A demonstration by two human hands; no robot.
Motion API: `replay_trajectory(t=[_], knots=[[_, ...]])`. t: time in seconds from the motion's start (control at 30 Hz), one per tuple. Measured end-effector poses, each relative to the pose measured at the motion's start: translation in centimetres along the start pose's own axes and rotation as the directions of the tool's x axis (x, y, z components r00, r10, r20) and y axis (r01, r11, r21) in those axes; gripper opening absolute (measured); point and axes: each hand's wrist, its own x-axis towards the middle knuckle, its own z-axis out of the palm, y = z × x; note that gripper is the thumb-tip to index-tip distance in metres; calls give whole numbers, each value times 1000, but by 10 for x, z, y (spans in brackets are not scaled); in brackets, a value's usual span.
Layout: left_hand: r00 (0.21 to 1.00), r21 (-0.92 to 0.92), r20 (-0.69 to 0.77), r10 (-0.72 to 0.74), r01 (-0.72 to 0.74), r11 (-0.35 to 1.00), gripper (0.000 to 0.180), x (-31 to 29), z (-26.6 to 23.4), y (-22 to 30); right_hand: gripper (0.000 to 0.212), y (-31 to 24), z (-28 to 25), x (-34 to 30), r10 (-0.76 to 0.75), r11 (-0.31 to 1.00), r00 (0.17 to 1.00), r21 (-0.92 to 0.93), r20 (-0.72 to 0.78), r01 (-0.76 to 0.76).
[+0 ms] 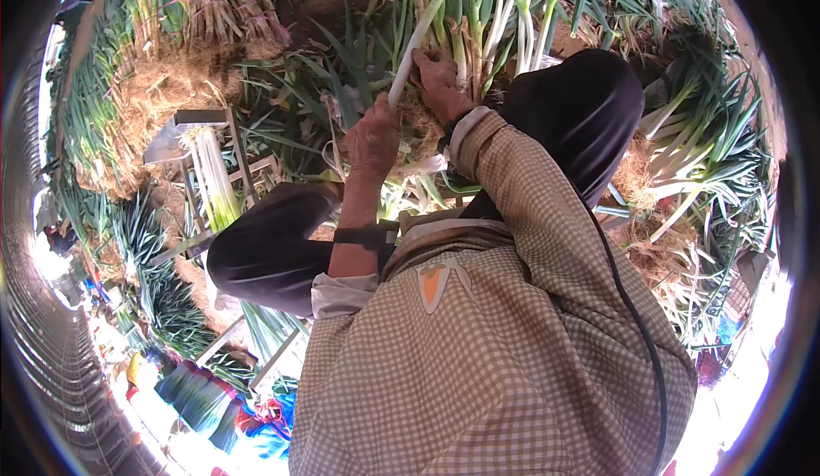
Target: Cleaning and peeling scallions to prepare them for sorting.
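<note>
Left hand (373, 141) of the person is curled closed around the lower end of a long stalk (416, 46), white near the base and green farther up, which slants away toward the top and slightly to the right. The right hand (442, 81) is just beyond it, fingers folded, with their tips at the edge of the stalk's white part (whether they pinch it cannot be told from this angle). The stalk lies ahead of the body, between the bent knees in dark trousers (572, 109). More leafy stalks (523, 23) are close past the right hand. Toward the upper left are tied bundles (213, 6), their brown, stringy roots (175, 83) showing below. A white-based bunch (211, 177) lies by a metal frame (239, 156) left of the person, and a loose heap (692, 147) of leafy stalks spreads beyond the right knee. Around the left forearm is a dark band (366, 235); the checked garment (487, 365) bears an orange carrot-shaped patch (432, 288).
</note>
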Motion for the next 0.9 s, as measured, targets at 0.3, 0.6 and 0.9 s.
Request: replay_trajectory(t=[0.3, 0.6, 0.9], knots=[[934, -792, 283, -217, 355, 497, 39, 14, 3, -30, 17, -34, 2, -24, 28, 940, 941, -328, 338, 90], [837, -926, 375, -399, 314, -211, 28, 13, -22, -63, 23, -66, 22, -119, 513, 682, 41, -436, 858, 587], [863, -899, 425, -274, 365, -244, 34, -39, -81, -12, 34, -90, 41, -14, 194, 895, 934, 336, 301, -294]])
